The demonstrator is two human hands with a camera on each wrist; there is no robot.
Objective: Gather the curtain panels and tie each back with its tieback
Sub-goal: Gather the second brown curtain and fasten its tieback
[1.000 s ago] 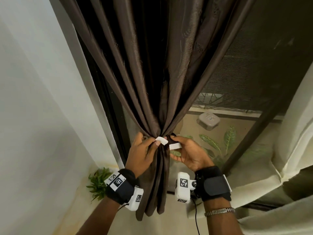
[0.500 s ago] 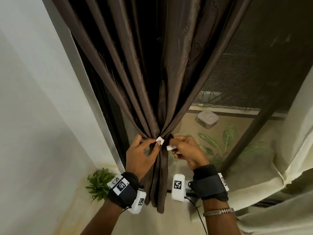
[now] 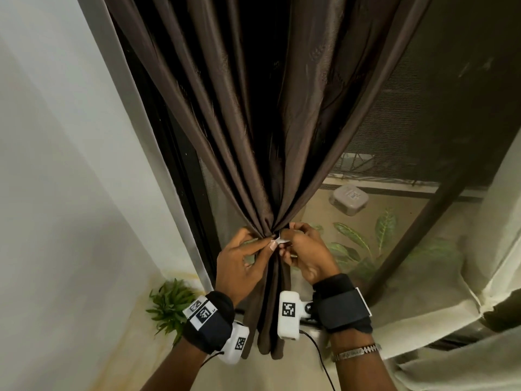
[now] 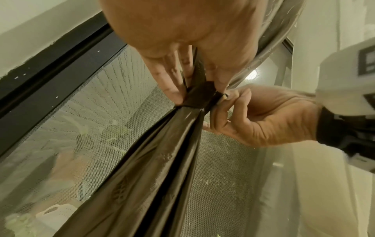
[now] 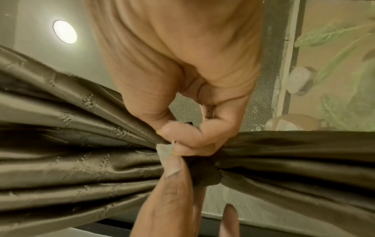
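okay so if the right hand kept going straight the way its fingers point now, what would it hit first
Likely the left hand's thumb, at the tieback cinching the brown curtain; the right hand already nearly touches it.

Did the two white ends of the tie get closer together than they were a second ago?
Yes. The white tieback ends now meet in front of the brown curtain bunch, pinched by the left hand and the right hand; before, a gap separated them.

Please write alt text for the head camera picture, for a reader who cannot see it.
Two hands, left hand and right hand, pinch the white ends of a dark tieback together around a gathered dark brown satin curtain panel. Behind is a mesh window screen, and a small green plant stands on the floor.
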